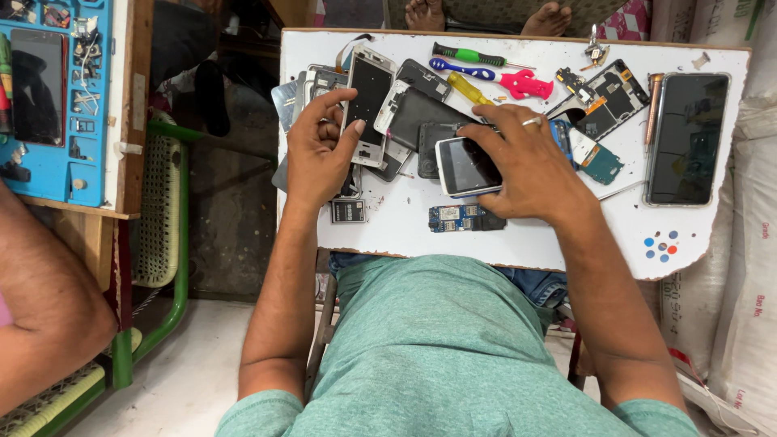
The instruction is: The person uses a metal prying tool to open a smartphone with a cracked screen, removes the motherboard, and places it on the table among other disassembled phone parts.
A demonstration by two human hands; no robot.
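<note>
We observe a white bench (518, 235) filling the centre and upper right of the frame, strewn with phone parts. The right hand (526, 166) sits at centre frame, fingers curled over the right end of a small white-rimmed phone (463, 166), which lies screen-up on the bench and protrudes to the left from under the palm; the hand grips it. The left hand (320, 150), left of centre, rests on a pile of frames and panels, its thumb and forefinger closed on the lower end of a white phone frame (368, 101) (the remaining fingers are bent loosely). The two hands are near each other but apart, with dark back covers (425, 109) between them. Just below the small phone lies a blue circuit board (457, 217). Screwdrivers (473, 65) lie at the upper centre, and a large dark-screened phone (688, 137) lies at the upper right. A blue repair mat (61, 97) occupies the upper left.
</note>
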